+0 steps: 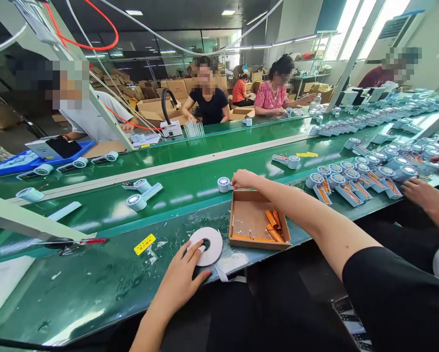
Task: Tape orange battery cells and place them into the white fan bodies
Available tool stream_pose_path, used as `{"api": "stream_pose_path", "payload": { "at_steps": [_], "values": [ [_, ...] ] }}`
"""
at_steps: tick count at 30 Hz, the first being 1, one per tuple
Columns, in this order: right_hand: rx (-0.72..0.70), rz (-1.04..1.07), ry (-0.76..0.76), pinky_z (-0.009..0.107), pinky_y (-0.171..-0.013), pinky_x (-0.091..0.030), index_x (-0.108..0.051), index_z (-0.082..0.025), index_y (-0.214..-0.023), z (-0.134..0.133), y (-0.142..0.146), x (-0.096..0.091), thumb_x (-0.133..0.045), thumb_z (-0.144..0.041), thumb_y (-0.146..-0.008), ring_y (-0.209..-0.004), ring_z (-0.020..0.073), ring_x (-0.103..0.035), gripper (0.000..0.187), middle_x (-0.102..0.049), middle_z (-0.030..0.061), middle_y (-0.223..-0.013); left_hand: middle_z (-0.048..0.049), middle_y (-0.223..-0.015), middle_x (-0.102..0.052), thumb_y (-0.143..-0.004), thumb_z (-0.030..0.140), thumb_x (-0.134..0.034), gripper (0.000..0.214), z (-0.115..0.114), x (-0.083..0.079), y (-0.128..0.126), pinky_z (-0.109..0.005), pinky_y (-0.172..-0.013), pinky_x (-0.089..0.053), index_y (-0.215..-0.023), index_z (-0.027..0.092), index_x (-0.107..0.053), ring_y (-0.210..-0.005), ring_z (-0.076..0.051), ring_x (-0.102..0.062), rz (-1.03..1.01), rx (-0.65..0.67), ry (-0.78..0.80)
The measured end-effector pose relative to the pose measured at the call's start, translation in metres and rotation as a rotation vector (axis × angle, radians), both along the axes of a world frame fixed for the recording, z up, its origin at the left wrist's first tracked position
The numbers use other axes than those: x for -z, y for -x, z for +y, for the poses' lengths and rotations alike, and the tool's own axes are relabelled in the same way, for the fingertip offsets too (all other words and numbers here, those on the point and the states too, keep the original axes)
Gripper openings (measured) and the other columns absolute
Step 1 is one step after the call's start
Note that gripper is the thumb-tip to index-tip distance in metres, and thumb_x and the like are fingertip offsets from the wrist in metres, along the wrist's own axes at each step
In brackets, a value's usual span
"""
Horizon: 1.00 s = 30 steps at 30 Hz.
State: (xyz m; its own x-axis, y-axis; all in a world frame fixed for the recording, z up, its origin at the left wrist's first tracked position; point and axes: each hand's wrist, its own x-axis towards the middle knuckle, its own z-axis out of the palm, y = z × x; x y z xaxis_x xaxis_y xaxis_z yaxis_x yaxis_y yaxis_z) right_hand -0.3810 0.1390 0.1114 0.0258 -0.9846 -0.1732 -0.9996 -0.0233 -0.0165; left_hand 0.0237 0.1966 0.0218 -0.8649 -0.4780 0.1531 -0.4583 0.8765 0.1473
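Note:
My left hand [180, 276] lies with its fingers stretched out over a roll of white tape [215, 244] on the bench edge; a small white bit shows at a fingertip. A loose tape end hangs off the bench beside it. Reaching past a cardboard box, my right hand [244, 179] is closed at a white round-headed device [224, 184] on the green belt. The fingers seem to pinch its handle, mostly hidden by the hand. Inside the shallow cardboard box [246, 238] are several orange cylindrical batteries [274, 226], below my right forearm.
Many round-headed devices with orange parts [351, 183] crowd the right, near a co-worker's hand [423, 193]. Left lie a yellow label [145, 244], a red-handled tool [92, 241] and a slanted metal post [28, 220]. Other devices [136, 202] rest on the belt; people sit across it.

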Motion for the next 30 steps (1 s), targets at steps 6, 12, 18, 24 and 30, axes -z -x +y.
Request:
{"api": "stream_pose_path", "payload": {
  "at_steps": [6, 12, 18, 24, 30],
  "values": [
    [0.127, -0.155, 0.274, 0.027, -0.079, -0.045, -0.074, -0.016, -0.116, 0.051, -0.032, -0.032, -0.035, -0.042, -0.112, -0.099, 0.0225, -0.066, 0.047, -0.073, 0.0109, -0.106, -0.0124, -0.137, -0.062, -0.096, 0.035, -0.06, 0.036, 0.001, -0.014, 0.007, -0.063, -0.111, -0.046, -0.128, 0.019, -0.056, -0.14, -0.041, -0.042, 0.209, -0.025, 0.155],
    [-0.229, -0.944, -0.075, 0.021, -0.057, -0.04, -0.073, -0.017, -0.102, 0.176, -0.108, -0.019, -0.058, -0.069, -0.097, -0.062, 0.0126, -0.059, 0.054, -0.066, -0.0019, -0.073, -0.0093, -0.125, -0.067, -0.092, 0.021, -0.061, 0.03, 0.046, -0.044, 0.027, -0.068, -0.118, -0.037, -0.121, 0.024, -0.055, -0.151, -0.037, -0.031, 0.51, -0.126, 0.163],
    [-0.462, -0.832, -0.411, 0.023, -0.056, -0.034, -0.074, -0.02, -0.082, 0.234, -0.128, 0.006, -0.069, -0.039, -0.099, -0.055, 0.0101, -0.054, 0.026, -0.061, -0.0055, -0.061, -0.0109, -0.141, -0.058, -0.09, 0.034, -0.067, 0.044, 0.051, -0.007, 0.045, -0.048, -0.098, -0.062, -0.13, 0.027, -0.052, -0.13, -0.03, -0.06, 0.825, -0.318, -0.46],
    [-0.057, -0.553, -0.009, 0.025, -0.067, -0.042, -0.069, -0.021, -0.125, 0.193, -0.067, -0.002, -0.065, -0.046, -0.1, -0.081, 0.0192, -0.068, 0.036, -0.074, 0.002, -0.091, -0.0165, -0.147, -0.049, -0.088, 0.036, -0.068, 0.045, 0.041, 0.034, 0.055, -0.045, -0.099, -0.062, -0.129, 0.021, -0.056, -0.145, -0.034, -0.044, 0.79, -0.461, -0.351],
    [-0.066, -0.265, -0.129, 0.028, -0.065, -0.045, -0.073, -0.023, -0.112, 0.162, -0.057, 0.034, -0.065, -0.046, -0.095, -0.089, 0.025, -0.071, 0.03, -0.076, 0.0051, -0.099, -0.0126, -0.127, -0.063, -0.091, 0.022, -0.06, 0.031, 0.042, 0.038, 0.054, -0.062, -0.113, -0.046, -0.121, 0.021, -0.056, -0.147, -0.037, -0.035, 0.566, -0.303, -0.099]
  ]
}}
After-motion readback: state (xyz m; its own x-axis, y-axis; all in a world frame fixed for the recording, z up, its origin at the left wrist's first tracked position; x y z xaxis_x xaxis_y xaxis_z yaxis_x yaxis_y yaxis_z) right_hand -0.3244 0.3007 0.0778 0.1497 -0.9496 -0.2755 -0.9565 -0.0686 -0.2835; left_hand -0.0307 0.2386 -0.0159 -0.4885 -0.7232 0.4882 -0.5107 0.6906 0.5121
